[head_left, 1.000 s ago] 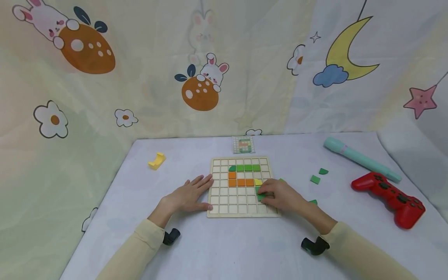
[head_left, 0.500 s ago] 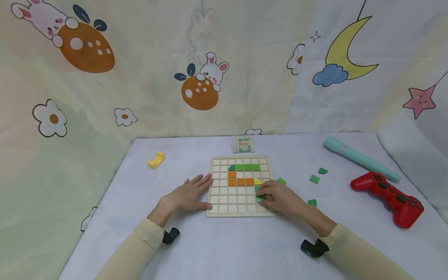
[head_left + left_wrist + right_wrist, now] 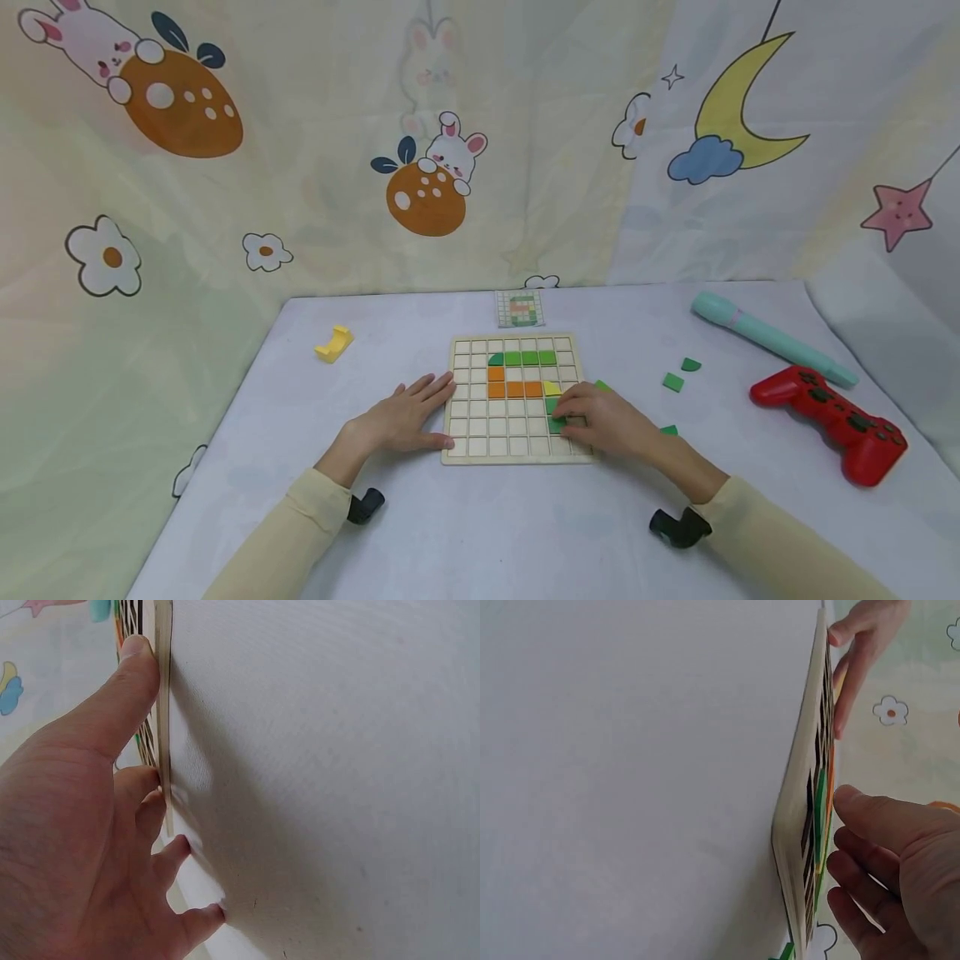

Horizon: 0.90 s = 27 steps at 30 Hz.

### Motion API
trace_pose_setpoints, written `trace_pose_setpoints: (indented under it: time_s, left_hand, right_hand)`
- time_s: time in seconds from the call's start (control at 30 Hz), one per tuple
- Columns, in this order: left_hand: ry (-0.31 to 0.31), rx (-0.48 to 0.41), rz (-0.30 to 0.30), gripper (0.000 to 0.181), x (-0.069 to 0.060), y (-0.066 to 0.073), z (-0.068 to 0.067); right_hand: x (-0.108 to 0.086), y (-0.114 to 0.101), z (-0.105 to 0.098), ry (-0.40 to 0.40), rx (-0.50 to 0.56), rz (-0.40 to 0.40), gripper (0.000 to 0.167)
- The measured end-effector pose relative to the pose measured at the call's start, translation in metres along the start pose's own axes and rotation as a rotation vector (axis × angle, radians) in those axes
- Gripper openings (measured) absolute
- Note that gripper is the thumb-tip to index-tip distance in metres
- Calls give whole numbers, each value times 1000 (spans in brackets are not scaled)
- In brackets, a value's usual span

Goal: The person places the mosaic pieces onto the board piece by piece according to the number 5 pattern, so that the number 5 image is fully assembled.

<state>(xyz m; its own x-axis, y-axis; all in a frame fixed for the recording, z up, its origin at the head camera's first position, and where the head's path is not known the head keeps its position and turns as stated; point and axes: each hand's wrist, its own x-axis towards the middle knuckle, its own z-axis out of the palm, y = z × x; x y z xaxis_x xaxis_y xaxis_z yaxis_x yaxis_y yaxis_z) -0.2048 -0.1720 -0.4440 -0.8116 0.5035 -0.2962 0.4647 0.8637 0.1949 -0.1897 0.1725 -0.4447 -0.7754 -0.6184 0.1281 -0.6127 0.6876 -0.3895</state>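
A pale wooden grid board [image 3: 498, 433] lies on the white table, with green, orange and yellow tiles in some cells. My left hand [image 3: 401, 421] rests at its left edge, fingers spread; in the left wrist view the thumb [image 3: 124, 697] lies along the board's rim. At the right side of the board, my right hand [image 3: 603, 419] has its thumb and fingertips at a green square tile [image 3: 557, 425], below a yellow tile [image 3: 552, 388]. The right wrist view shows the thumb [image 3: 877, 814] near the green tile and the other fingers curled; their contact is partly hidden.
Loose green pieces [image 3: 672, 382] lie right of the board, one partly behind my right hand. A red game controller [image 3: 832, 425] and a turquoise microphone-shaped object [image 3: 772, 337] lie farther right. A yellow curved block [image 3: 334, 344] sits left; a small pattern card [image 3: 519, 309] lies behind the board.
Both hands stay in nearly the same places. The right hand shifts only slightly at the green tile, and the loose green piece beside it shows a little less than half a second ago.
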Motion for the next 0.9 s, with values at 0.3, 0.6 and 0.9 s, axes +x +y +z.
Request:
trace_pose_setpoints:
  time_s: [0.3, 0.6, 0.9]
  left_hand:
    - [8, -3, 4, 92, -1, -1, 0]
    - [4, 20, -1, 93, -1, -2, 2]
    - [8, 4, 14, 91, -1, -2, 2]
  right_hand:
    - [-8, 35, -34, 17, 29, 211, 26]
    - [-38, 108, -76, 90, -60, 370, 34]
    - [-54, 141, -78, 30, -76, 548, 47]
